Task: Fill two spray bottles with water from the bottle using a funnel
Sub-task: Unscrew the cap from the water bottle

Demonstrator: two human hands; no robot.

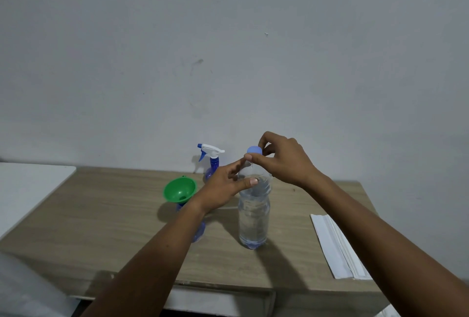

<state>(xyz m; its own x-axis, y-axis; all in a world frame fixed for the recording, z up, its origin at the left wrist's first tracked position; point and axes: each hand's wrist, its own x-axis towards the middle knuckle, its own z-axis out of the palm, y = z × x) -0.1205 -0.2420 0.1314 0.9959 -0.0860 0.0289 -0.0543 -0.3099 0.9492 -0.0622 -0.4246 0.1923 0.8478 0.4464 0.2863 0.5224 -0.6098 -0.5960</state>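
Standing upright near the middle of the worktop (pixel 101 228) is one clear water bottle (pixel 253 217), filled most of the way up. Its one light blue cap (pixel 254 150) sits at the top of the neck; whether it is screwed tight cannot be told. Both hands are on this bottle. The right hand (pixel 284 158) pinches the cap between thumb and fingertips from the right. The left hand (pixel 223 184) wraps round the bottle's shoulder just below the neck, thumb pressed on the near side, fingers curling behind.

There are two blue spray bottles. One spray bottle (pixel 199 233) stands left of the water bottle, largely hidden behind the left forearm, with the single green funnel (pixel 180 188) seated in its open neck, tilted a little. The second spray bottle (pixel 212 164) stands near the far edge, close to the wall, and carries a white trigger head (pixel 210 150) with a blue nozzle and lever.

One folded stack of white paper (pixel 335 245) lies by the right edge, running toward the near right corner. A white surface (pixel 25 190) lies just beside the worktop's left edge.
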